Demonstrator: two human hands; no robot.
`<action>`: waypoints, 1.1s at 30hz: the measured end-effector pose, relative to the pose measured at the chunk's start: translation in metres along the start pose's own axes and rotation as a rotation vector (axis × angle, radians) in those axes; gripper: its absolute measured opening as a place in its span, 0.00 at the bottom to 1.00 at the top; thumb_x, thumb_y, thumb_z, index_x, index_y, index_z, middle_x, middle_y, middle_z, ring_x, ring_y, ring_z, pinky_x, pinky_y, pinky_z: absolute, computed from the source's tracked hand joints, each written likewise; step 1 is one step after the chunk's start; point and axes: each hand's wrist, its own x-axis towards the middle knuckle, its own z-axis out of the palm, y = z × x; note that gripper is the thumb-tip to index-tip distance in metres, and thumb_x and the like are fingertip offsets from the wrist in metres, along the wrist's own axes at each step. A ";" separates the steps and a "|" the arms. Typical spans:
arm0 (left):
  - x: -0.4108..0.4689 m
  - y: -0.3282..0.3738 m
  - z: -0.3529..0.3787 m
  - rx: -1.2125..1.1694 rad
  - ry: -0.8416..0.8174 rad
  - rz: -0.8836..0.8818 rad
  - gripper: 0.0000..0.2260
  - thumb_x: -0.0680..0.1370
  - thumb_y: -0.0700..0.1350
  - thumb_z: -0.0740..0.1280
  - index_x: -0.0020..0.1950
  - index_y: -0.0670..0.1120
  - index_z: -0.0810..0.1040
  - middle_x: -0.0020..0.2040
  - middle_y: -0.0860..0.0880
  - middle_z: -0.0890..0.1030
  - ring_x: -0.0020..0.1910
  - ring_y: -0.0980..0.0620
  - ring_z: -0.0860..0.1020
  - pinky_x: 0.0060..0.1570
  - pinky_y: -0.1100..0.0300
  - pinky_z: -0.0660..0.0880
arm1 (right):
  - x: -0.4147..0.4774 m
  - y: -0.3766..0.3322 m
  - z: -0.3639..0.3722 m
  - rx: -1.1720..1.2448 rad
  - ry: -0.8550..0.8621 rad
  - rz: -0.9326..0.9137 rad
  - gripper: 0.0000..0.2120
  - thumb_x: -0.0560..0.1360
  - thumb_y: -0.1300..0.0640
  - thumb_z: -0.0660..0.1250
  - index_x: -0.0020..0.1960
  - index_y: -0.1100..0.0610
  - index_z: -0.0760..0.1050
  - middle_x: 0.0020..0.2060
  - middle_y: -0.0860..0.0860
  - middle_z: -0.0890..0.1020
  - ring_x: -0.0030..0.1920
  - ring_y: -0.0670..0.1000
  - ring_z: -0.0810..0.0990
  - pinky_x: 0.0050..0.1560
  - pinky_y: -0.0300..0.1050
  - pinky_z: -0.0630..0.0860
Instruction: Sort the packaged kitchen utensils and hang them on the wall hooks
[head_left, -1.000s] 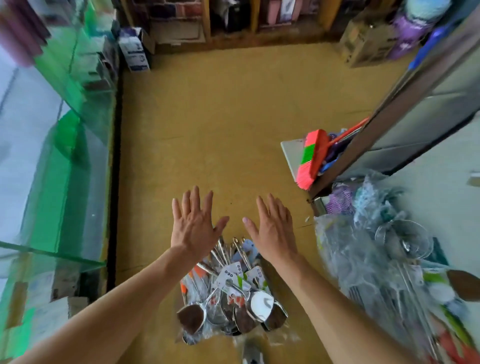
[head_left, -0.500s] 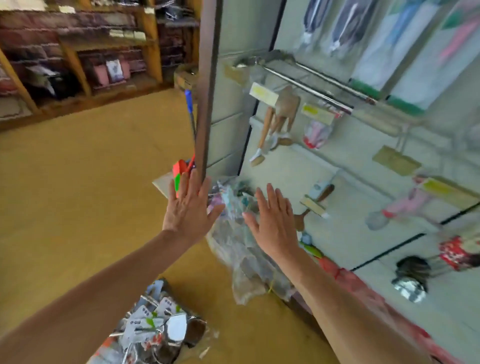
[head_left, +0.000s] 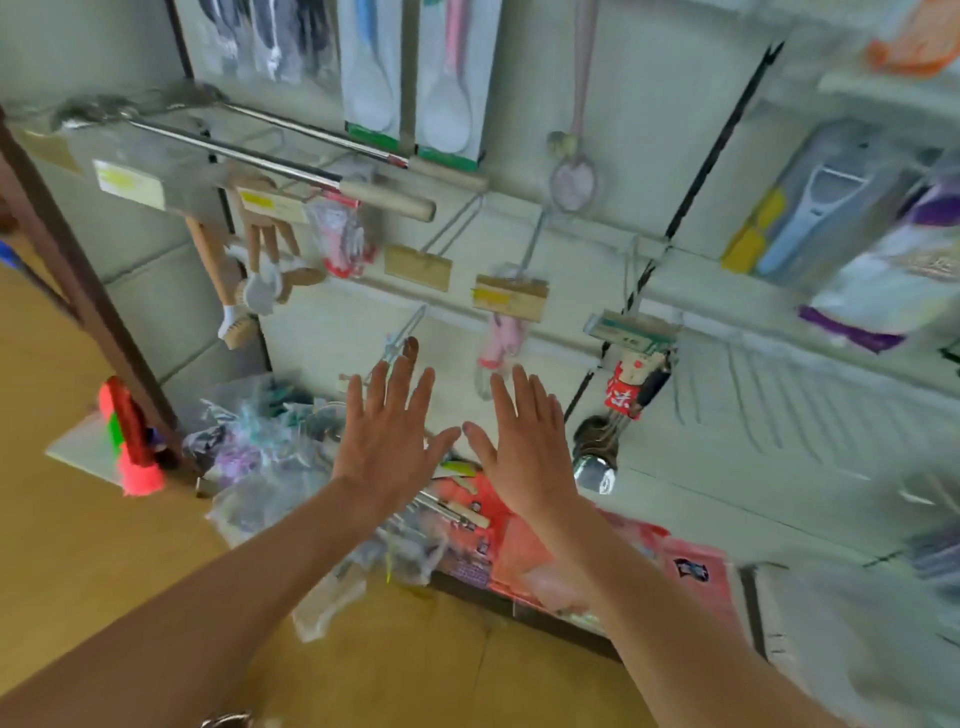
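Observation:
My left hand (head_left: 389, 436) and my right hand (head_left: 524, 441) are held out side by side with fingers spread, holding nothing, in front of a grey wall panel (head_left: 727, 467) with hooks. A heap of clear-bagged utensils (head_left: 270, 457) lies on the floor at the wall's foot, left of my hands. Red and pink packets (head_left: 524, 561) lie below my right hand. Steel ladles with a red label (head_left: 618, 415) hang on a hook just right of my right hand. Wooden brushes (head_left: 249, 275), packaged spoons (head_left: 447, 88) and long steel tools (head_left: 270, 140) hang higher up.
Several hooks with cardboard price tags (head_left: 418, 267) stick out of the wall above my hands. A dark post (head_left: 88, 301) stands at the left with a pink and green broom head (head_left: 130, 441) beside it. Yellow-brown floor (head_left: 104, 545) spreads to the left and front.
The view has swung up and right from the floor to the wall of hooks. The bundle of packaged ladles on the floor has left the view. Both hands stay spread and hold nothing.

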 end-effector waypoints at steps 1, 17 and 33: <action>0.004 0.014 0.002 0.004 -0.003 0.016 0.34 0.80 0.67 0.46 0.80 0.49 0.49 0.80 0.42 0.49 0.78 0.40 0.51 0.75 0.40 0.49 | -0.004 0.015 -0.004 0.005 0.003 0.019 0.35 0.80 0.35 0.44 0.79 0.55 0.54 0.79 0.59 0.56 0.78 0.61 0.54 0.77 0.58 0.52; 0.035 0.214 0.034 -0.038 -0.101 0.243 0.33 0.80 0.65 0.43 0.80 0.48 0.45 0.80 0.42 0.48 0.79 0.41 0.48 0.77 0.44 0.46 | -0.066 0.193 -0.020 0.037 0.121 0.149 0.32 0.81 0.39 0.44 0.78 0.56 0.59 0.78 0.57 0.61 0.78 0.58 0.56 0.77 0.59 0.57; 0.095 0.264 0.110 -0.068 -0.167 0.171 0.32 0.81 0.62 0.48 0.79 0.44 0.51 0.77 0.41 0.59 0.75 0.42 0.58 0.74 0.48 0.56 | -0.038 0.268 0.055 0.117 0.215 0.048 0.25 0.81 0.46 0.59 0.72 0.59 0.68 0.72 0.57 0.71 0.74 0.58 0.66 0.72 0.57 0.66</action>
